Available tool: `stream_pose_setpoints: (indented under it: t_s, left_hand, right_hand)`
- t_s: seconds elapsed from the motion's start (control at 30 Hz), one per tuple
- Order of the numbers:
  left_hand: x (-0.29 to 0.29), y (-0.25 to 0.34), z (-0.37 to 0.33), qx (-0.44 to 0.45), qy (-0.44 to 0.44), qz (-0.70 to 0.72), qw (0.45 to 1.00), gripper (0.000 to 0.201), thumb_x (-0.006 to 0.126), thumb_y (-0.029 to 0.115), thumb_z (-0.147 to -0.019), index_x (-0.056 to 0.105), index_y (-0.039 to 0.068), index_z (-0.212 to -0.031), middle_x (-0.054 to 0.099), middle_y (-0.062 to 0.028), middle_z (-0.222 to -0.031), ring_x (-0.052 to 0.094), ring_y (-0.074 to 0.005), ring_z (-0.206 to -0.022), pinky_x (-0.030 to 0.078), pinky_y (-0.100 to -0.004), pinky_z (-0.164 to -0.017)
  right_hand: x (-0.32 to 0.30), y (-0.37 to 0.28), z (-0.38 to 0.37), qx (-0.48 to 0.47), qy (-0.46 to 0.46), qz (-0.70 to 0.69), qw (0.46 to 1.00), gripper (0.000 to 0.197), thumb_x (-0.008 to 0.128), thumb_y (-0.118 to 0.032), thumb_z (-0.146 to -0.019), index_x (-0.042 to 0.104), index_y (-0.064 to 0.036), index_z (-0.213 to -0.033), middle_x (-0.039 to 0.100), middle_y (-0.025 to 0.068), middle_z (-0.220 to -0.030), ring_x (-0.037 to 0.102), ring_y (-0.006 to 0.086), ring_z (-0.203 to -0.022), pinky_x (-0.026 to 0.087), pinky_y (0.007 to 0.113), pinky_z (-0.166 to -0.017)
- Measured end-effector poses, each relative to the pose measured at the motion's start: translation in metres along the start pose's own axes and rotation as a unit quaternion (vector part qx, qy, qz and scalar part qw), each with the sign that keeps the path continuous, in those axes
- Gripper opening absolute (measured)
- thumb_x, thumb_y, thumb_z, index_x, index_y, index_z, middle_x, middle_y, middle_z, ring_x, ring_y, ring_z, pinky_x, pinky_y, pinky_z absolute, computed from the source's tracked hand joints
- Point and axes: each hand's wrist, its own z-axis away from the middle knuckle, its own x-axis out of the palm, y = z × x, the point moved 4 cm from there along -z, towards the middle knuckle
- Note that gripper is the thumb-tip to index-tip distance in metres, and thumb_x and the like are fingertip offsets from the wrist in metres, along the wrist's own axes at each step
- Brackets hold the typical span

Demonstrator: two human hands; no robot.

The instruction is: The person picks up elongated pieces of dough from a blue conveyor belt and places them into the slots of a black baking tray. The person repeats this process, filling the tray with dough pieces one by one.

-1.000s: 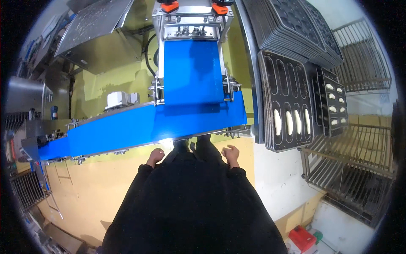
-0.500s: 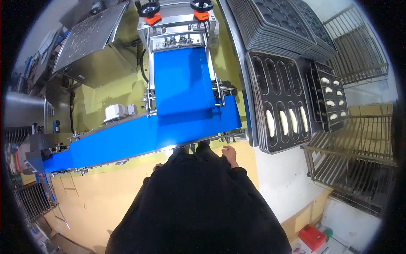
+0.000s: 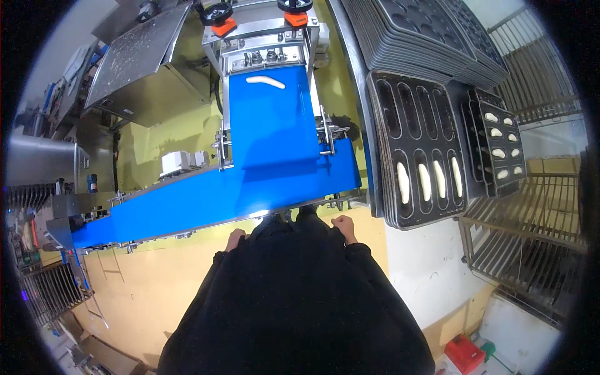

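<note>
A long white dough piece [image 3: 265,82] lies slightly bent across the far end of the upper blue conveyor belt [image 3: 272,125], near the machine's metal rollers. That belt meets a long blue cross belt [image 3: 187,203] just in front of me. My left hand [image 3: 235,240] hangs by my side short of the cross belt's near edge, its fingers curled and partly hidden, nothing seen in it. My right hand [image 3: 344,229] is held as a loose fist near the belt's right end, with nothing visible in it. Neither hand touches the dough.
To the right, a stack of dark baking trays [image 3: 415,147] has several dough strips in its nearer slots. Another tray [image 3: 503,144] holds small dough pieces. Taller tray stacks [image 3: 412,37] stand behind. Metal racks [image 3: 525,231] are far right, and a red container [image 3: 464,354] at lower right.
A dough piece has appeared at the far end of the upper belt. My left hand shows more beside my body. The view has shifted slightly; the right hand stays closed.
</note>
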Motion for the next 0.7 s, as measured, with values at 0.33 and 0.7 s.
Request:
stream_pose_setpoints:
  t_s: [0.33,0.7]
  left_hand:
    - [0.013,-0.015,0.025,0.113,0.116,0.123,0.979,0.03,0.059,0.023,-0.077,0.059,0.001,-0.097,0.062,-0.0203,-0.093,0.059,-0.0329,-0.087,0.047,-0.0379,-0.077]
    - [0.037,-0.043,0.141,-0.034,-0.021,0.303,0.952,0.032,0.065,0.029,-0.076,0.064,0.004,-0.096,0.065,-0.0159,-0.089,0.061,-0.0251,-0.086,0.047,-0.0368,-0.075]
  right_hand:
    - [0.034,-0.195,-0.078,-0.016,-0.096,-0.345,0.933,0.025,0.064,-0.022,-0.083,0.059,-0.0027,-0.098,0.063,0.0066,-0.081,0.06,0.014,-0.066,0.047,0.027,-0.054]
    - [0.042,-0.418,-0.19,-0.375,0.212,0.103,0.896,0.048,0.075,-0.025,-0.066,0.058,-0.0166,-0.11,0.055,0.0104,-0.104,0.051,0.0287,-0.101,0.042,0.045,-0.081]
